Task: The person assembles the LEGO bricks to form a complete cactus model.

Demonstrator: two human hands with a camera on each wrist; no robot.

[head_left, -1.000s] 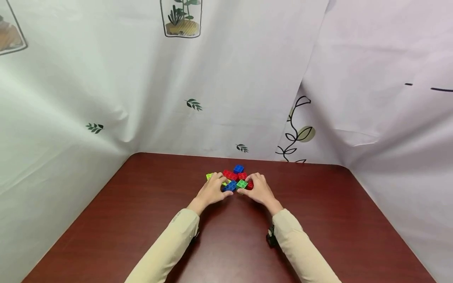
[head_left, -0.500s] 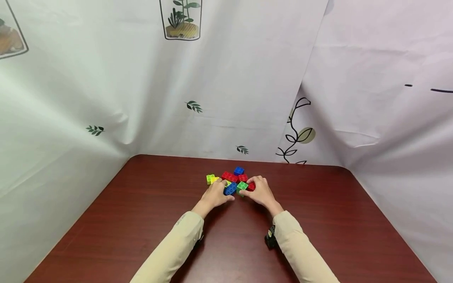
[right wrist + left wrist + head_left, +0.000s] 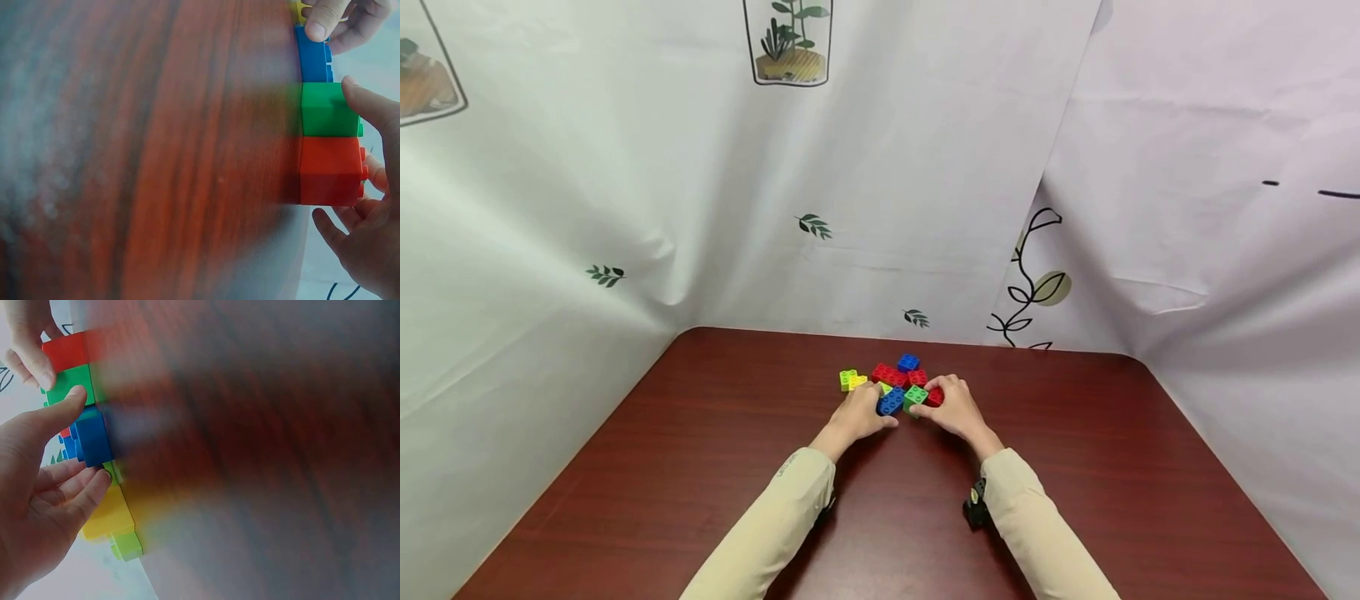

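Both hands are at a small heap of toy bricks on the dark red-brown table [image 3: 700,467], near its far middle. Left hand [image 3: 859,414] pinches the blue brick [image 3: 891,401] between thumb and curled fingers; the left wrist view shows the thumb [image 3: 53,415] on its near edge and fingers [image 3: 75,487] under it. Right hand [image 3: 952,407] curls round the red brick [image 3: 934,397], thumb [image 3: 369,103] lying on the green brick [image 3: 914,396] just beside it. In the right wrist view blue, green and red sit in a row, touching edge to edge. Step in hand, as I judge it: lining up or pressing these bricks together side by side. Next move likely calls for steady inward pressure from both hands with studs kept level so nothing tips. Behind them lie a long red brick [image 3: 889,374], a second blue brick [image 3: 908,362] and a yellow-green pair [image 3: 850,380], near but apart from the hands. Beige sleeves on both arms, a black wrist device [image 3: 974,505] under the right one. White sheeting [image 3: 625,183] printed with leaves and potted plants walls the table on three sides
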